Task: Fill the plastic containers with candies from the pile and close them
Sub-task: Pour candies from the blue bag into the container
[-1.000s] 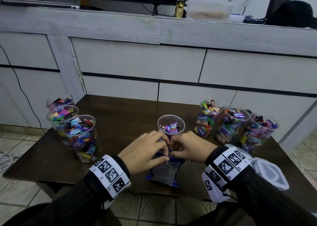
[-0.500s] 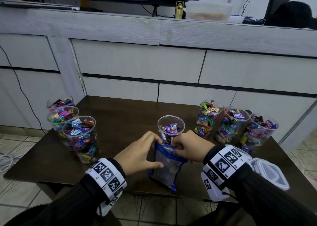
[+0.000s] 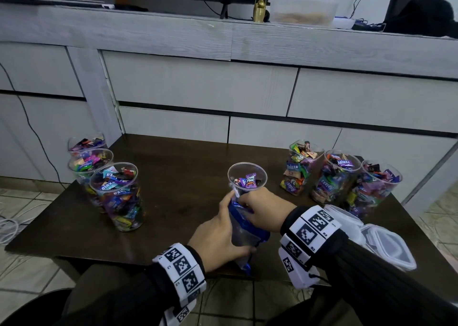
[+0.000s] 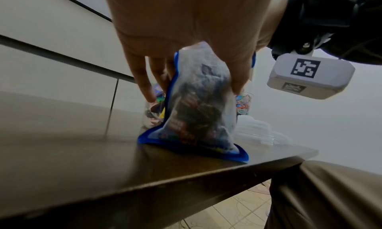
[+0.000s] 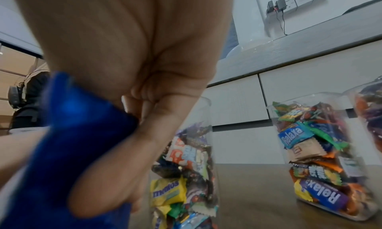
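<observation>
The left hand (image 3: 218,236) wraps its fingers and thumb around the body of a blue-edged candy bag (image 3: 244,234), holding it upright with its bottom seam on the near edge of the dark table (image 3: 178,201); the right hand (image 3: 262,210) pinches the bag's top edge with curled fingers. In the left wrist view the bag (image 4: 198,105) shows wrapped candies through its clear side; its blue bottom seam lies on the tabletop. Just behind the hands stands an open plastic container (image 3: 247,177) with candies inside, filled to well below its rim; the right wrist view shows it as the container (image 5: 192,164) beside the knuckles. 3 full containers stand at the left of the table, the nearest (image 3: 119,196) in front; 3 more stand at the right, the closest to centre (image 3: 301,167) packed with wrappers. Clear lids (image 3: 386,246) lie stacked by the right forearm.
</observation>
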Tool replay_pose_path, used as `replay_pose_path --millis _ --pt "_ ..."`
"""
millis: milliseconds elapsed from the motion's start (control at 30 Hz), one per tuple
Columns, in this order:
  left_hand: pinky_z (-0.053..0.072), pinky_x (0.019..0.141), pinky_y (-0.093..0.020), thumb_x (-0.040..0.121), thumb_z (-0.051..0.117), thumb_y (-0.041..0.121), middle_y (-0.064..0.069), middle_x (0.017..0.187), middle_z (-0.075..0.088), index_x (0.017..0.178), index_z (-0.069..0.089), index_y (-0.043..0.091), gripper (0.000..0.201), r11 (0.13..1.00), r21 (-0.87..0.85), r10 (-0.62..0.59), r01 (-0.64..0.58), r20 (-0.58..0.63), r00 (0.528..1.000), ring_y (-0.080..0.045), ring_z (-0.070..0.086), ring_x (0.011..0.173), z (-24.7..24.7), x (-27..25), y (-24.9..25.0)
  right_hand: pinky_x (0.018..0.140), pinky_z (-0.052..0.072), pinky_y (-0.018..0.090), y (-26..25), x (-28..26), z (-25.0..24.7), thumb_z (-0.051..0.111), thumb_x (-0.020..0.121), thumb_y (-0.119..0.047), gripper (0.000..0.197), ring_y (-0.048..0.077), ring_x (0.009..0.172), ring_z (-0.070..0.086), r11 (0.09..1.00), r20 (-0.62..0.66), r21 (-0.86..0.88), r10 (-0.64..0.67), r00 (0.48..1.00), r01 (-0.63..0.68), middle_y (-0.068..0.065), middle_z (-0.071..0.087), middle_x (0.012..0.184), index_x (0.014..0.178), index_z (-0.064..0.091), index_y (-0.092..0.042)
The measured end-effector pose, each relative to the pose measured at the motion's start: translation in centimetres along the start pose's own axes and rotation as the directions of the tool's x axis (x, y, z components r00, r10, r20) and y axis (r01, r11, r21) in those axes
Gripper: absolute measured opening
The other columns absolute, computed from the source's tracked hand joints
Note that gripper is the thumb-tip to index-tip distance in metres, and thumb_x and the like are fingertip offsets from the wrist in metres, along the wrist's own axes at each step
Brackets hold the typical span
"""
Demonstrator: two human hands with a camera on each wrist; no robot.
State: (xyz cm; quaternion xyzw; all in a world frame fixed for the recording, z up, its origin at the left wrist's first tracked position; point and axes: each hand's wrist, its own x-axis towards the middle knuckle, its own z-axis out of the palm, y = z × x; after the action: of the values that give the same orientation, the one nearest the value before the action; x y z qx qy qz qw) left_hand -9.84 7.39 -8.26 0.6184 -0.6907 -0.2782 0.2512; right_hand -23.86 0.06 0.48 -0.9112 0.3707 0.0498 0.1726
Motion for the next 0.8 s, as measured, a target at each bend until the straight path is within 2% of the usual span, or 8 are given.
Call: replay_pose_path --millis 67,133,233,300,433,567,667,800 --pt "0.054 0.088 -0.031 0.077 0.071 0.053 0.008 0.128 0.06 0.138 -0.019 0.054 0.109 0.999 0.017 0.036 -0.036 -0.009 0.999 -0.002 0.063 0.101 -0.1 0.0 -0.3 0.086 0.053 0.032 0.2 -0.1 -0.5 0.053 0.095 -0.017 0.019 0.019 0.096 0.061 1.0 -0.006 -0.011 0.018 1.0 -0.018 0.007 0.062 0.109 0.11 0.062 -0.011" --pt "0.054 0.087 -0.032 0.082 0.067 0.047 0.01 0.124 0.061 0.141 -0.013 0.052 0.099 0.997 0.045 0.058 -0.058 -0.006 0.998 0.0 0.063 0.098 -0.5 0.0 -0.8 0.071 0.053 0.024 0.6 -0.4 -0.9 0.055 0.094 -0.018 0.018 0.015 0.088 0.06 1.0 -0.018 0.001 0.031 0.999 -0.031 0.007 0.062 0.109 0.11 0.06 -0.012" --pt "0.052 0.089 -0.029 0.081 0.064 0.055 0.014 0.123 0.06 0.14 0.016 0.043 0.077 0.992 0.122 0.037 -0.041 0.036 0.999 0.002 0.059 0.103 -1.3 0.0 -1.5 0.047 0.047 0.016 0.7 -0.7 -0.8 0.055 0.095 -0.019 0.017 0.007 0.068 0.054 0.999 -0.005 0.044 0.028 1.0 -0.028 0.007 0.063 0.107 0.11 0.059 -0.012" --pt "0.051 0.089 -0.031 0.08 0.062 0.061 0.016 0.118 0.06 0.128 0.038 0.04 0.058 0.985 0.172 0.012 -0.025 0.076 0.997 0.002 0.057 0.104 -1.7 0.0 -1.9 0.045 0.046 0.01 0.6 -0.8 -0.7 0.052 0.096 -0.023 0.017 0.009 0.066 0.058 0.996 0.022 0.08 0.026 0.999 -0.027 0.008 0.064 0.105 0.106 0.058 -0.011" --pt "0.052 0.086 -0.03 0.084 0.061 0.058 0.016 0.117 0.061 0.126 0.047 0.038 0.049 0.982 0.182 0.025 -0.047 0.121 0.992 0.003 0.057 0.098 -2.8 0.1 -1.9 0.046 0.045 0.011 -0.2 -0.8 -1.1 0.042 0.099 -0.04 0.035 0.022 0.076 0.067 0.981 0.018 0.186 0.042 0.999 -0.045 0.012 0.066 0.101 0.105 0.056 -0.008" --pt "0.039 0.061 -0.015 0.081 0.063 0.058 0.026 0.095 0.058 0.113 0.047 0.048 0.037 0.955 0.285 0.051 -0.083 0.12 0.991 0.01 0.053 0.075 -5.9 0.2 -1.1 0.042 0.041 0.012 -1.6 -0.9 -1.6 0.043 0.089 -0.062 0.051 0.006 0.065 0.058 0.97 -0.045 0.243 0.027 0.999 -0.016 0.004 0.065 0.093 0.105 0.049 -0.014" --pt "0.05 0.071 -0.026 0.073 0.059 0.065 0.019 0.097 0.063 0.107 0.055 0.041 0.043 0.956 0.28 0.046 -0.087 0.151 0.987 0.003 0.058 0.084 -8.9 0.7 -0.2 0.055 0.041 0.017 -2.6 -0.1 -2.3 0.055 0.083 -0.063 0.046 0.006 0.072 0.058 0.972 -0.136 0.232 0.057 0.989 -0.024 -0.003 0.06 0.085 0.096 0.05 -0.019" --pt "0.054 0.087 -0.034 0.059 0.055 0.073 0.019 0.108 0.065 0.114 0.053 0.046 0.061 0.967 0.243 0.033 -0.073 0.166 0.986 0.001 0.061 0.098 -12.7 1.8 0.7 0.044 0.039 0.015 -3.3 1.7 -4.4 0.061 0.083 -0.051 0.028 -0.002 0.058 0.056 0.933 -0.233 0.353 0.159 0.959 -0.069 -0.009 0.056 0.076 0.078 0.046 -0.028"
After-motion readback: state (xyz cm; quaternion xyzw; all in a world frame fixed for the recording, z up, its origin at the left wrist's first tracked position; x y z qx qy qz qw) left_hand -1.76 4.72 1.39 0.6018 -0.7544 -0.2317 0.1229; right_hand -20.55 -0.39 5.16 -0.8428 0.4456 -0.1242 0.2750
